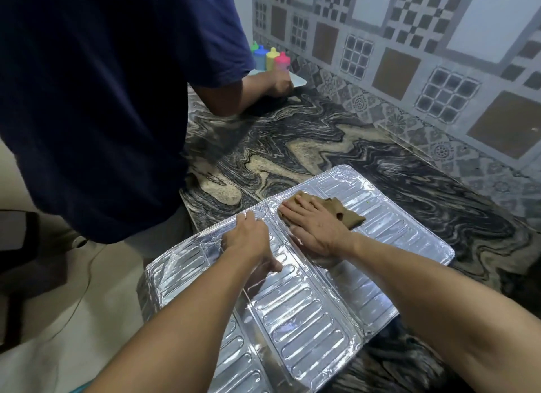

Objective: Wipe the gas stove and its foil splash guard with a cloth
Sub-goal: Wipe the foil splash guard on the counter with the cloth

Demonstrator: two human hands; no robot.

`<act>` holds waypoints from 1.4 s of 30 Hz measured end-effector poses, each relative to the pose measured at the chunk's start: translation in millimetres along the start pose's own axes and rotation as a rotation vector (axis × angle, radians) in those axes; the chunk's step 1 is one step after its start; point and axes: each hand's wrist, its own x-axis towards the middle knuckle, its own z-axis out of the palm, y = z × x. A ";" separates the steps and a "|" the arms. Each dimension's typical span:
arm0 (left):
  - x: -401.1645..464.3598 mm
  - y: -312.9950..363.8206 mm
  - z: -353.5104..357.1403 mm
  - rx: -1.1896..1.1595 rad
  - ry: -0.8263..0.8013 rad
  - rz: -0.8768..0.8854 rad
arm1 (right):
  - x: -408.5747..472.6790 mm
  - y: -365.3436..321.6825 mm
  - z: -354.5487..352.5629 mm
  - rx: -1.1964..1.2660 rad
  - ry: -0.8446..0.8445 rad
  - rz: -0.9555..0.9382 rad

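On the near part of the marbled surface (292,146) the foil guard (307,305) lies flat, unfolded in panels, its near-left panel hanging past the surface edge. No stove shows in this view.

The right hand (314,225) lies flat with fingers straight and together, pressing a brown cloth (348,212) onto the far middle of the guard. The left hand (248,243) rests just left of it on the fold, fingers bent down at the guard's far edge, thumb spread toward the near side; it seems to pin the sheet rather than grip it, though I cannot tell whether the fingertips hook over the rim.

The guard looks thin, light and shiny, embossed with long oval ribs. I judge it will slide readily on polished stone, dent under a hard push, and flex at the folds, so it wants a steadying palm near the crease and light, even strokes along the ribs. The overhanging panel has nothing under it and would bend if leaned on. The cloth is soft and limp, best held under a flat palm.

At the far left, a white tray (297,81) holds four bottles (270,59) with green, blue, yellow and pink caps; their contents cannot be made out. A second person (102,100) in a dark shirt stands there, one hand by the tray.
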 end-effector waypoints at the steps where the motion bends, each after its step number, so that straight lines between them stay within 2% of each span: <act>1: 1.0 0.5 -1.6 -0.001 -0.005 -0.008 | 3.6 0.9 -1.5 0.022 0.004 0.014; 10: 4.5 3.2 0.9 -0.005 -0.026 -0.012 | 29.8 44.3 -9.2 -0.013 -0.038 0.145; 13: 4.8 1.7 2.6 -0.029 -0.019 -0.011 | 33.3 64.2 -11.2 0.058 -0.064 0.330; 17: 4.5 2.1 -1.0 -0.035 -0.023 -0.017 | 27.6 88.0 -13.5 0.145 -0.054 0.673; 19: 3.0 5.0 -3.1 -0.023 -0.046 -0.031 | 28.5 86.1 -15.9 0.178 -0.108 0.744; 21: 2.2 10.8 -4.3 0.025 -0.063 -0.043 | 29.1 80.6 -22.7 0.206 -0.119 0.713; 23: 4.3 17.5 -6.6 0.140 -0.029 -0.004 | 22.1 82.7 -30.2 0.164 -0.074 0.542; 25: 9.9 27.9 -7.7 0.263 0.018 0.099 | 9.8 91.0 -34.3 0.094 -0.076 0.356; 27: 18.8 42.5 -6.2 0.327 -0.002 0.251 | 1.3 99.3 -33.2 0.003 -0.111 0.288; 30: 32.2 64.4 -5.0 0.193 -0.135 0.360 | -3.7 101.6 -28.9 -0.127 -0.090 0.308; 33: 45.8 74.9 -4.7 0.107 -0.118 0.381 | -10.0 101.9 -22.0 -0.134 -0.064 0.318; 38: 53.7 82.3 4.5 0.135 -0.215 0.267 | -9.2 101.0 -11.9 -0.038 -0.030 0.396; 42: 53.7 86.6 6.9 0.138 -0.213 0.232 | -15.1 90.0 -7.0 0.059 0.012 0.635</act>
